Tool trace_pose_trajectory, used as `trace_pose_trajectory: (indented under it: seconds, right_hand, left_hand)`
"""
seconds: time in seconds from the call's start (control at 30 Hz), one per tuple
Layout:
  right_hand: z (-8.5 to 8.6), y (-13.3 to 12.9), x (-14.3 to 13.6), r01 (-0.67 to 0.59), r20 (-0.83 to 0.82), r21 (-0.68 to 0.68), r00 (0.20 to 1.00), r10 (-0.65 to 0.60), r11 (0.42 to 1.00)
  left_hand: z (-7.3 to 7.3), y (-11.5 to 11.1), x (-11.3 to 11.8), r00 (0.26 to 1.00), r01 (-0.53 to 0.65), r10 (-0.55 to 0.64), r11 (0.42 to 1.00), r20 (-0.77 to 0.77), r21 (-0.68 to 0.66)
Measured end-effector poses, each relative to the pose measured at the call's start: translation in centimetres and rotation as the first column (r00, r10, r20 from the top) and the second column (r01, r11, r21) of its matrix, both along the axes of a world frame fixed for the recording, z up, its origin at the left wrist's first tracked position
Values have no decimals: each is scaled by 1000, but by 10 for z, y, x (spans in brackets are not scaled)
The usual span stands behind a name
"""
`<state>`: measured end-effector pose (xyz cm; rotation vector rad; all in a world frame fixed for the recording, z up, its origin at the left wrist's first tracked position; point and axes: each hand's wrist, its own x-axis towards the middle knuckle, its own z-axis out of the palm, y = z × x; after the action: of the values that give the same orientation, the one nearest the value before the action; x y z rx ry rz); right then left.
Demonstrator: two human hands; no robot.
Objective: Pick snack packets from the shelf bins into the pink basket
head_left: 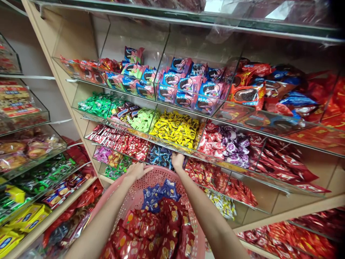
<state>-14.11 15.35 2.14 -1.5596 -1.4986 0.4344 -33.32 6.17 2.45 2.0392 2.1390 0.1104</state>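
Note:
A pink perforated plastic basket (pixel 195 212) is in front of me at the bottom of the view. It holds many red packets (pixel 145 230) and a smaller heap of blue-purple packets (pixel 160 194). My left hand (pixel 137 170) grips the basket's far rim, thumb pointing right, its fingertips hidden beyond the edge. Past that rim, my right hand (pixel 178 160) reaches into a low shelf compartment beside dark blue wrapped candies (pixel 159 155). Its fingers look curled; whatever they hold is hidden.
Glass-fronted shelves rise ahead, with yellow packets (pixel 176 127), purple-white candies (pixel 237 145) and red packets (pixel 222 178) around the right hand. A glass shelf edge (pixel 205 156) runs just above it. Another snack rack (pixel 29 172) stands at left.

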Motion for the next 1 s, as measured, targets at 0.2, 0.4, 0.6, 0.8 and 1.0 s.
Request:
trace_pose_trajectory:
  seconds: [0.2, 0.4, 0.6, 0.8, 1.0]
  right_hand:
    - [10, -26, 1, -138, -274, 59, 950, 149, 989]
    - [11, -87, 7, -303, -507, 103, 803, 312, 948]
    - [-5, -120, 14, -588, -518, -151, 731, 444, 794]
    - [-16, -105, -2, -708, -529, -466, 703, 475, 530]
    - [-29, -87, -25, -605, -342, -660, 770, 539, 446]
  left_hand:
    - [-4, 2, -2, 1000, 21, -21, 1000, -7, 2]
    - [-3, 2, -1, 1000, 8, -8, 1000, -6, -1]
    - [-3, 2, -1, 1000, -2, 2, 1000, 17, -10]
    - [-4, 1, -1, 1000, -6, 6, 1000, 6, -3]
    - [-2, -1, -1, 1000, -7, 7, 1000, 15, 9]
